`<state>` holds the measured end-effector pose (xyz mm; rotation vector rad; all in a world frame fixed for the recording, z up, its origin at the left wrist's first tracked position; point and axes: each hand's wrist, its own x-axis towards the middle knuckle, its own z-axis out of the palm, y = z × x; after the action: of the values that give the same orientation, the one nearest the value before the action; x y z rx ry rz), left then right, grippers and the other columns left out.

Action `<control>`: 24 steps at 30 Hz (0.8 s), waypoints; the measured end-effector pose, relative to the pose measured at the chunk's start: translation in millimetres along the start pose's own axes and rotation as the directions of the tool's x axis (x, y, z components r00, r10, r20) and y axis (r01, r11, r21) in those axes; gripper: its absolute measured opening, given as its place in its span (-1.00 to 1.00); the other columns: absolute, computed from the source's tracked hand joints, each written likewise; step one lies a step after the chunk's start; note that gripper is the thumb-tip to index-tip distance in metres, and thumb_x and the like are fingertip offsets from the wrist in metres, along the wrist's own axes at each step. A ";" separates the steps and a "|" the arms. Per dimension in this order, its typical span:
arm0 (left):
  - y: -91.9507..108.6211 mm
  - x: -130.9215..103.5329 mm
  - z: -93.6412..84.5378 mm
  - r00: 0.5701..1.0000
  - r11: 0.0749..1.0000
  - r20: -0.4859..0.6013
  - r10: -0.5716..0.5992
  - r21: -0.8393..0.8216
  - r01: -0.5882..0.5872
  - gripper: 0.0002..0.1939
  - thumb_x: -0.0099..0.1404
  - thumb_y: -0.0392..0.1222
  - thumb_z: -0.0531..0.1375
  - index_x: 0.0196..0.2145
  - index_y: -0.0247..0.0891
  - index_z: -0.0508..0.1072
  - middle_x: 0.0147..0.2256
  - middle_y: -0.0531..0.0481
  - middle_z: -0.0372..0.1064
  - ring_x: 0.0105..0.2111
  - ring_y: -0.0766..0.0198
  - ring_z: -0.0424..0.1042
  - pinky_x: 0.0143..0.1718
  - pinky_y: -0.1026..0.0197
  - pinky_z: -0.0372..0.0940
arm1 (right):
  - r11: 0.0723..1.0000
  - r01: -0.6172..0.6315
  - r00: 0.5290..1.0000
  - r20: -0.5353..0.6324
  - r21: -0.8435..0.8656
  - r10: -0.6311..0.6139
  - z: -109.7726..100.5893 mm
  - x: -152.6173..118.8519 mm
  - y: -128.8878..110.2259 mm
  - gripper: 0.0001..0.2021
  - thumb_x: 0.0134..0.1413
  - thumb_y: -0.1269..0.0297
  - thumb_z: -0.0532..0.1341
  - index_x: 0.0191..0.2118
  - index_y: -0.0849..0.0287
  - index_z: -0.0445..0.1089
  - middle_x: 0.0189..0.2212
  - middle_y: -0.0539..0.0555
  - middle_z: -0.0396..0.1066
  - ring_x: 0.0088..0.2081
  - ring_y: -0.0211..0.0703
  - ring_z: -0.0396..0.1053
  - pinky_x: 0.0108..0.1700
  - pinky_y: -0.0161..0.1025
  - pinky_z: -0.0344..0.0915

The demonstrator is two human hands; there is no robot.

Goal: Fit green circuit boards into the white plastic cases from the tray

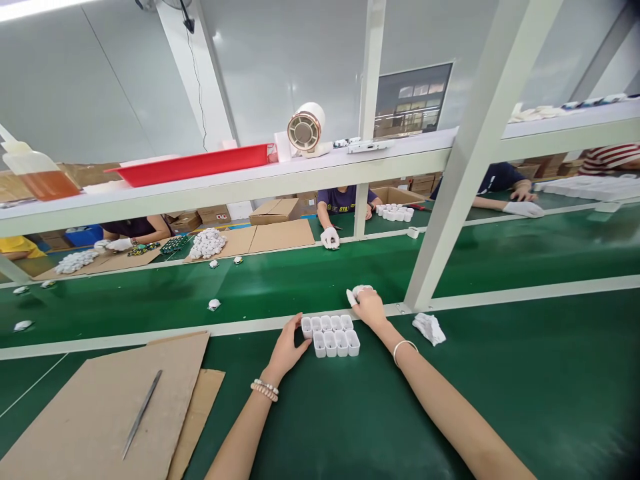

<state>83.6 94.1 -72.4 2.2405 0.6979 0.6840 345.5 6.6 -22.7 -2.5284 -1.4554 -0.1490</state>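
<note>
Small white open-topped plastic cups [337,344] stand in two rows on the green worktop, just in front of the pale rail. My left hand [287,348] is at the left end of these cups, its thumb in front of and its fingers behind the leftmost back cup [307,328]. My right hand [369,307] reaches over the rail at the conveyor's near edge, fingers closed around a small white piece [362,290], mostly hidden by the hand. A white covering shows on one of its fingers. To the right lies a crumpled white glove or cloth [429,329].
At left, cardboard sheets [105,400] carry metal tweezers [143,415]. Small white parts [214,305] lie on the green conveyor [270,287]. A slanted white post [465,173] rises at right, under an overhead shelf [400,160]. Across the belt, co-workers' gloved hands [330,237] work near piled white parts [207,243].
</note>
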 end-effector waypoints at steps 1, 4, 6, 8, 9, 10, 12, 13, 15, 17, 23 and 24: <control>1.1 -0.2 -0.4 1.000 1.000 -0.001 0.005 0.012 -0.005 -0.36 0.28 -0.16 0.18 0.25 -0.16 0.05 0.19 -0.15 0.15 0.17 0.09 0.21 0.20 -0.02 0.17 | 1.000 0.030 0.998 0.049 0.010 -0.030 2.8 -0.6 -3.0 -0.68 0.23 0.15 0.16 0.01 0.23 0.34 -0.01 0.15 0.35 -0.05 -0.07 0.37 -0.02 -0.01 0.34; 4.6 -0.8 -1.7 1.000 0.999 -0.009 0.019 0.032 -0.019 -0.43 0.28 -0.16 0.18 0.21 -0.16 0.12 0.15 -0.14 0.21 0.14 0.08 0.26 0.17 -0.02 0.20 | 0.996 0.082 0.981 0.175 0.032 -0.087 9.8 -0.9 -9.7 -0.70 0.23 0.18 0.17 0.00 0.22 0.34 -0.06 0.13 0.38 -0.12 -0.12 0.40 -0.10 -0.06 0.39; 6.6 -1.0 -2.5 1.000 0.999 -0.017 0.017 0.033 -0.017 -0.44 0.26 -0.16 0.19 0.19 -0.17 0.15 0.12 -0.13 0.25 0.11 0.09 0.29 0.15 0.00 0.22 | 0.996 0.084 0.972 0.219 0.037 -0.090 11.8 -0.1 -11.2 -0.70 0.23 0.18 0.17 0.00 0.22 0.34 -0.05 0.13 0.38 -0.12 -0.12 0.40 -0.10 -0.06 0.39; 8.1 -1.0 -3.2 1.000 0.999 -0.022 0.017 0.035 -0.016 -0.44 0.25 -0.16 0.20 0.17 -0.17 0.16 0.11 -0.13 0.26 0.10 0.09 0.30 0.14 0.01 0.22 | 0.997 0.074 0.968 0.239 0.037 -0.081 12.3 0.8 -10.9 -0.70 0.23 0.18 0.17 0.01 0.21 0.34 -0.04 0.13 0.37 -0.11 -0.11 0.40 -0.09 -0.05 0.39; 8.5 -1.0 -3.4 1.000 0.999 -0.024 0.018 0.038 -0.017 -0.45 0.25 -0.16 0.20 0.17 -0.18 0.17 0.12 -0.13 0.26 0.10 0.10 0.30 0.15 0.01 0.22 | 0.997 0.070 0.966 0.245 0.037 -0.077 12.4 1.1 -10.5 -0.69 0.23 0.18 0.17 0.02 0.21 0.33 -0.03 0.13 0.37 -0.10 -0.10 0.40 -0.09 -0.04 0.39; 8.8 -0.9 -3.6 1.000 0.999 -0.022 0.022 0.040 -0.021 -0.46 0.25 -0.16 0.20 0.16 -0.18 0.18 0.12 -0.14 0.25 0.10 0.10 0.30 0.15 0.01 0.22 | 0.997 0.067 0.966 0.249 0.036 -0.073 12.6 1.3 -10.0 -0.69 0.23 0.18 0.17 0.02 0.21 0.33 -0.03 0.13 0.37 -0.10 -0.10 0.39 -0.08 -0.04 0.38; 9.0 -0.9 -3.8 0.999 0.999 -0.018 0.027 0.046 -0.026 -0.48 0.25 -0.17 0.20 0.15 -0.18 0.20 0.11 -0.13 0.26 0.10 0.10 0.30 0.15 0.01 0.21 | 0.998 0.062 0.965 0.254 0.032 -0.068 13.8 1.6 -9.1 -0.69 0.23 0.18 0.17 0.02 0.21 0.33 -0.02 0.14 0.36 -0.09 -0.09 0.39 -0.07 -0.03 0.38; 8.9 -0.9 -3.9 0.999 0.999 -0.015 0.029 0.047 -0.028 -0.48 0.25 -0.18 0.20 0.15 -0.18 0.20 0.11 -0.13 0.26 0.10 0.10 0.30 0.15 0.01 0.22 | 0.998 0.060 0.965 0.256 0.030 -0.066 14.8 1.8 -8.8 -0.70 0.23 0.18 0.17 0.02 0.21 0.34 -0.03 0.14 0.36 -0.09 -0.09 0.39 -0.07 -0.03 0.38; 8.7 -0.9 -3.9 0.999 0.998 -0.010 0.031 0.048 -0.031 -0.49 0.26 -0.17 0.19 0.15 -0.17 0.20 0.11 -0.13 0.26 0.09 0.10 0.30 0.14 0.01 0.22 | 0.998 0.055 0.964 0.257 0.028 -0.061 17.0 2.1 -8.2 -0.70 0.23 0.18 0.17 0.01 0.21 0.34 -0.03 0.13 0.37 -0.09 -0.09 0.39 -0.07 -0.03 0.38; 8.4 -1.0 -3.8 0.999 0.998 -0.007 0.034 0.052 -0.034 -0.50 0.27 -0.17 0.18 0.15 -0.17 0.20 0.10 -0.13 0.26 0.10 0.11 0.30 0.13 0.02 0.23 | 0.998 0.051 0.964 0.258 0.029 -0.057 19.3 2.6 -7.7 -0.70 0.23 0.18 0.17 0.01 0.21 0.34 -0.03 0.13 0.37 -0.09 -0.09 0.39 -0.07 -0.03 0.38; 9.7 -1.3 -4.3 0.999 0.997 -0.004 0.043 0.058 -0.043 -0.50 0.28 -0.16 0.18 0.15 -0.16 0.20 0.11 -0.12 0.25 0.10 0.10 0.29 0.13 0.02 0.23 | 0.998 0.054 0.963 0.264 0.021 -0.058 23.7 4.3 -5.7 -0.69 0.23 0.18 0.17 0.02 0.21 0.33 -0.02 0.14 0.36 -0.09 -0.09 0.39 -0.07 -0.03 0.38; 10.2 -1.4 -4.5 0.999 0.997 -0.001 0.044 0.058 -0.043 -0.50 0.28 -0.17 0.18 0.15 -0.16 0.19 0.11 -0.12 0.25 0.10 0.09 0.29 0.13 0.02 0.23 | 0.998 0.056 0.963 0.265 0.017 -0.059 24.3 4.6 -5.4 -0.69 0.23 0.18 0.17 0.02 0.21 0.33 -0.02 0.14 0.36 -0.09 -0.09 0.39 -0.07 -0.03 0.38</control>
<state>82.6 88.9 -62.5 2.3143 0.6802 0.6962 342.7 19.0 -44.6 -2.5782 -1.6202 0.1951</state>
